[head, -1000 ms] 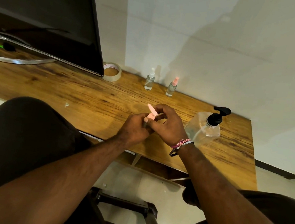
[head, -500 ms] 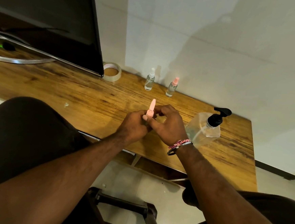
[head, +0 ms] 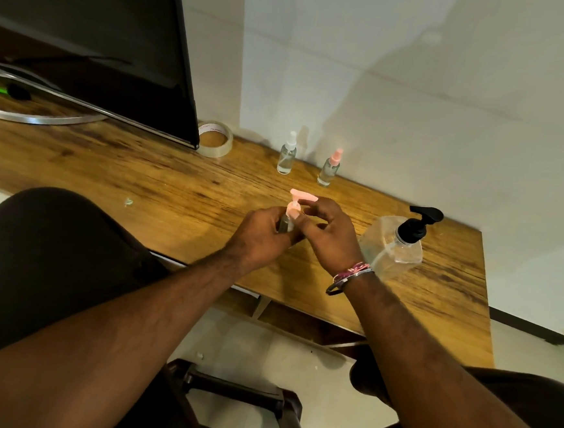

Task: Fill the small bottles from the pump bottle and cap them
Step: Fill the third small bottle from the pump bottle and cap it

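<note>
Wooden desk point(head: 161, 184) against a plain white wall, with a dark monitor point(head: 85, 36) on the left and a tape roll point(head: 214, 139) just beside its corner. Back by the wall there are two capped little bottles standing upright a bit apart, a white-top bottle point(head: 287, 153) and a pink-top bottle point(head: 329, 168), both look like they've got clear liquid in them. The pump bottle point(head: 394, 244) is on the right, clear with a black pump, looks mostly empty tbh. Over the desk's front half, the left hand point(head: 258, 235) is wrapped around a small bottle point(head: 286, 222), can't tell how full. The right hand point(head: 329, 232) has fingers curled, pinching the pink cap point(head: 296, 203) sitting on top of it.
</note>
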